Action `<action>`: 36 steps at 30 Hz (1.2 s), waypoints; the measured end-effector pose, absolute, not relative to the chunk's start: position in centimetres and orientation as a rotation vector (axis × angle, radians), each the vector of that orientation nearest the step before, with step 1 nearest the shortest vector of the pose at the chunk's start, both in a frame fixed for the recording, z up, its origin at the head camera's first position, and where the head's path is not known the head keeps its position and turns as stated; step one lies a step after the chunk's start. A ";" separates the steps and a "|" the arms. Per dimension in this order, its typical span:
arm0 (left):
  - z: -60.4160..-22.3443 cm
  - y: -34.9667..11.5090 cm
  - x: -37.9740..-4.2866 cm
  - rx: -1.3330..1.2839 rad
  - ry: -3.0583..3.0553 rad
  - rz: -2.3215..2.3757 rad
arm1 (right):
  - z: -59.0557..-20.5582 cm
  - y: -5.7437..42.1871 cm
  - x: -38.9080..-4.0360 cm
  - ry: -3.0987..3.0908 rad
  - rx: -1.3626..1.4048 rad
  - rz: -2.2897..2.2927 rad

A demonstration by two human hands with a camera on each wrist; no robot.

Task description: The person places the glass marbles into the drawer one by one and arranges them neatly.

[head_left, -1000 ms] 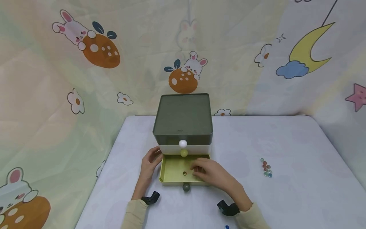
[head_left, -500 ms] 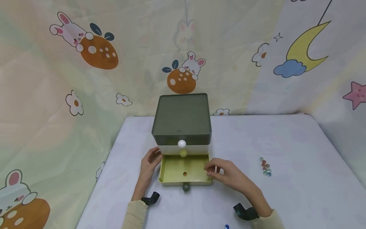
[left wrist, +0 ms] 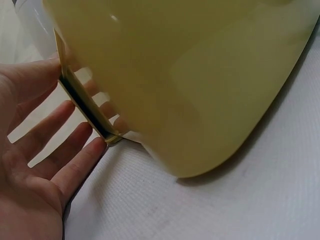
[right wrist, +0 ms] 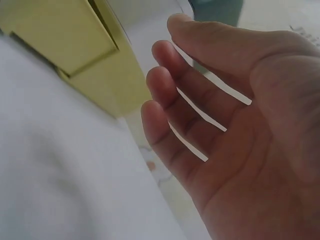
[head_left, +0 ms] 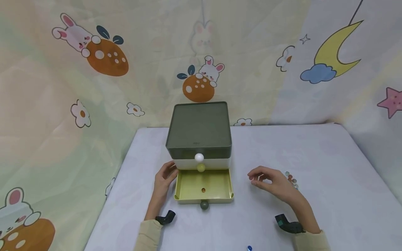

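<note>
A small drawer cabinet (head_left: 198,125) with a dark green top stands at the middle of the table. Its lowest drawer (head_left: 188,181), yellow with a dark green knob (head_left: 204,205), is pulled out, and one amber marble (head_left: 203,190) lies in it. My left hand (head_left: 163,181) rests its fingertips against the cabinet's lower left side; in the left wrist view the fingers (left wrist: 75,170) are extended at the yellow edge. To the right of the drawer, my right hand (head_left: 273,183) hovers over the table with loosely bent fingers and nothing between them, partly covering several marbles (head_left: 290,176).
A white knob (head_left: 199,158) and a yellow knob (head_left: 201,168) mark the upper drawers, both pushed in. A small blue object (head_left: 249,248) lies at the front edge of the view. A patterned cloth (head_left: 157,69) hangs behind the table (head_left: 329,157).
My right hand has left the drawer and moved right, toward the loose marbles. The amber marble has stayed inside the drawer, and my left hand has kept its place at the cabinet's side.
</note>
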State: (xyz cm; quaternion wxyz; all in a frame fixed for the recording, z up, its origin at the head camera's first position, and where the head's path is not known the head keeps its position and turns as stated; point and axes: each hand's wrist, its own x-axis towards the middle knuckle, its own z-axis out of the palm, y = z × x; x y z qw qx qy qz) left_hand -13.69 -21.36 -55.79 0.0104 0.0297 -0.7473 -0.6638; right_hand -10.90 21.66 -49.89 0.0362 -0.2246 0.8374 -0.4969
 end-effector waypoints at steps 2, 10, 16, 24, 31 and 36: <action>-55.8 -21.4 -13.7 0.101 -2.331 -2.069 | -50.0 22.8 -11.0 2.582 -0.668 -1.560; -55.9 -21.5 -13.7 0.105 -2.327 -2.072 | -50.9 26.9 -10.9 2.689 -0.564 -1.582; -55.9 -21.4 -13.8 0.097 -2.330 -2.069 | -51.2 29.6 -10.2 2.821 -0.342 -1.419; -55.9 -21.3 -13.8 0.101 -2.331 -2.073 | -52.0 31.5 -10.1 2.855 -0.235 -1.295; -55.9 -21.3 -13.8 0.106 -2.337 -2.064 | -52.5 32.1 -10.2 2.886 -0.188 -1.118; -55.9 -21.3 -13.8 0.108 -2.334 -2.065 | -53.2 32.5 -10.2 2.911 -0.176 -1.051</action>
